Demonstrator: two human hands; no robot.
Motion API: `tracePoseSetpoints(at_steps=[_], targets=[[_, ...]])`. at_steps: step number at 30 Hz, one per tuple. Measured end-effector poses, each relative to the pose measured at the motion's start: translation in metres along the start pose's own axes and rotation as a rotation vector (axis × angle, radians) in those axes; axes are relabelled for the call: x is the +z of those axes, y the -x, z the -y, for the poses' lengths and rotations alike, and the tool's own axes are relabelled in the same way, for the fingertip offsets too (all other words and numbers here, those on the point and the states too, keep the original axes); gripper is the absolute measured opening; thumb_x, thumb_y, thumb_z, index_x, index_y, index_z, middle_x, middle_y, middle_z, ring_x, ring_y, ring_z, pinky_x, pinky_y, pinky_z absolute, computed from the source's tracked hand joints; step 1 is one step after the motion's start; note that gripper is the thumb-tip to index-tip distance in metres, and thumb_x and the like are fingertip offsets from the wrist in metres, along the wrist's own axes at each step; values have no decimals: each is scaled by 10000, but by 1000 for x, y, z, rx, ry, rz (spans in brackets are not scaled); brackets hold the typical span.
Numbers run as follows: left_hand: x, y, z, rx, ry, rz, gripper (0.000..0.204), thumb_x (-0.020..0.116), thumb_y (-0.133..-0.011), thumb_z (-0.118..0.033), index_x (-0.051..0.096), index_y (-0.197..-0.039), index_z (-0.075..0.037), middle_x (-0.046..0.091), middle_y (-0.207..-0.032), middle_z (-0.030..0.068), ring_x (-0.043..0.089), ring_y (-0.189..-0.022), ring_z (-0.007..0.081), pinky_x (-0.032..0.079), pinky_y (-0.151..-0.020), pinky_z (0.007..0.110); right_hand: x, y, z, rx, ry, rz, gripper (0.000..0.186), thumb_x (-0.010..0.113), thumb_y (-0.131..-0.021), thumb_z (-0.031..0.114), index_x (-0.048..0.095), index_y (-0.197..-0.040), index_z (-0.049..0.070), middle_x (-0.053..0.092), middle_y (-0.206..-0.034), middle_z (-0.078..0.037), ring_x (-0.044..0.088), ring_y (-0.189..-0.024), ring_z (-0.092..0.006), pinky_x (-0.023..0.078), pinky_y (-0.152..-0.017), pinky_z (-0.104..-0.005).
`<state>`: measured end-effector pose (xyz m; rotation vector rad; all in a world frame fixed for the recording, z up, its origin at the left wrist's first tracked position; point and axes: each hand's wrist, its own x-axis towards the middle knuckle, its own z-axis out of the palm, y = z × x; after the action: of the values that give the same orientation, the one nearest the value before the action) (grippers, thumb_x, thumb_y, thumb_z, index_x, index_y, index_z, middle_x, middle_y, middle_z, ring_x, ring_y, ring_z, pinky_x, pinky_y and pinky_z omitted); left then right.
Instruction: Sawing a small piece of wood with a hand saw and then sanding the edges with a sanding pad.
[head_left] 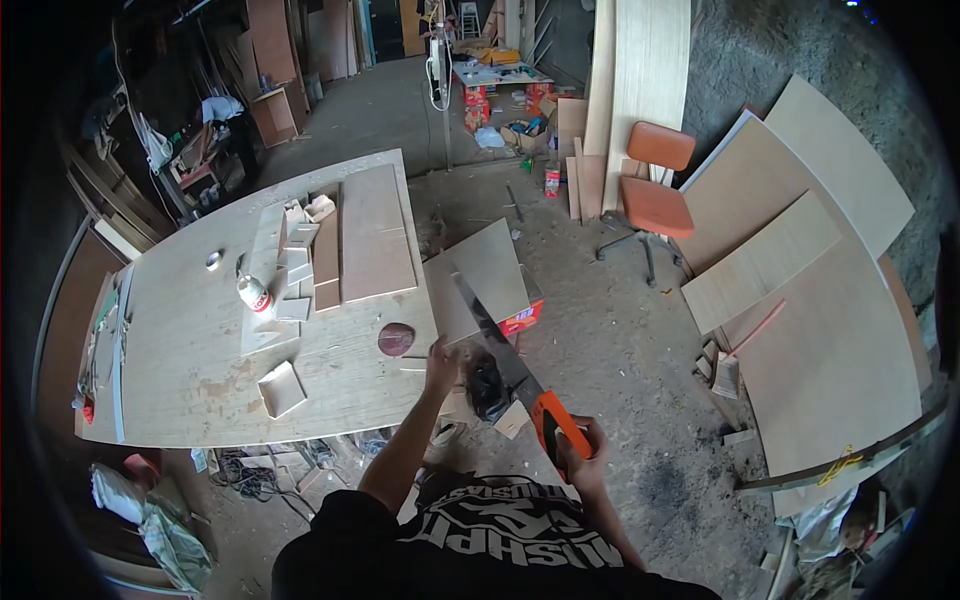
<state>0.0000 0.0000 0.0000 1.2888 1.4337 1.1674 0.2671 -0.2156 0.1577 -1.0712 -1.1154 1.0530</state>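
Gripping the orange-handled saw (525, 378) in the lower centre of the frame is the right hand (586, 455); the left hand (442, 370) (I cannot tell its hold) is beside the table (190, 345), a bottle (255, 294) standing centre left

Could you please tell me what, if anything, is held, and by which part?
The right hand holds the saw by its orange handle; whether the left hand grips anything is unclear.
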Motion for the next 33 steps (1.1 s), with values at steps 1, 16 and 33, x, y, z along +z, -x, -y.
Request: tracePoseSetpoints(at_steps=[1,16,33], targets=[[-1,5,0,147,-488,-56,682,628,-841,-292,324,-1428,-122,324,-1468,177,273,-1370,363,272,-1095,491,-3,-2,-2,-12,4,-32,247,573,-872,-6,495,-1106,-9,524,-644,-3,458,-497,-49,351,-456,-220],[-25,31,28,513,-1004,56,500,551,-878,-335,472,-1346,-176,411,-1348,142,338,-1283,379,324,-981,556,39,-13,-7,289,306,-269,312,660,-853,109,483,-1094,17,587,-740,-37,525,-582,-74,399,-482,-227],[-71,-27,46,638,-831,177,262,541,-893,-229,527,-1133,-125,523,-1094,132,478,-1057,360,378,-892,518,138,-42,-48,328,31,-440,229,593,-935,188,488,-765,75,428,-562,57,363,-461,-24,264,-413,-225]])
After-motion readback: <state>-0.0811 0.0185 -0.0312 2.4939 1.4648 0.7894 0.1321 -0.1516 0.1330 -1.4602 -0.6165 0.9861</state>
